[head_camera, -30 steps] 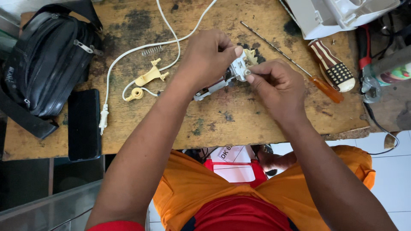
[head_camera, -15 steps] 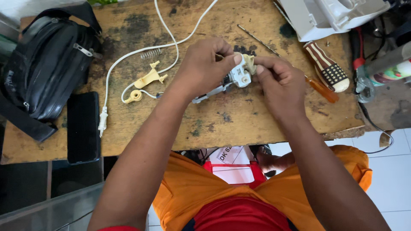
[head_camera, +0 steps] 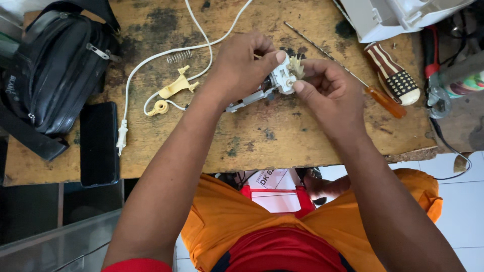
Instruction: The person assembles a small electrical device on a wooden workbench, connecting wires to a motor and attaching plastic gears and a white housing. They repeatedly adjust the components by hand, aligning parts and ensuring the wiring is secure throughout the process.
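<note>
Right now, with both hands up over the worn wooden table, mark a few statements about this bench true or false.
1. Both hands, left hand and right hand, hold the small white and grey plastic mechanism. True.
2. The black smartphone lies face up showing a lit screen. False: its screen is dark.
3. The orange-handled screwdriver lies on the worn wooden table, untouched. True.
4. The black zipped bag sits at the table's right end. False: it sits at the left end.

The person wears orange shorts [head_camera: 227, 221], a red shirt [head_camera: 282, 252] with short red sleeves, forearms bare.
</note>
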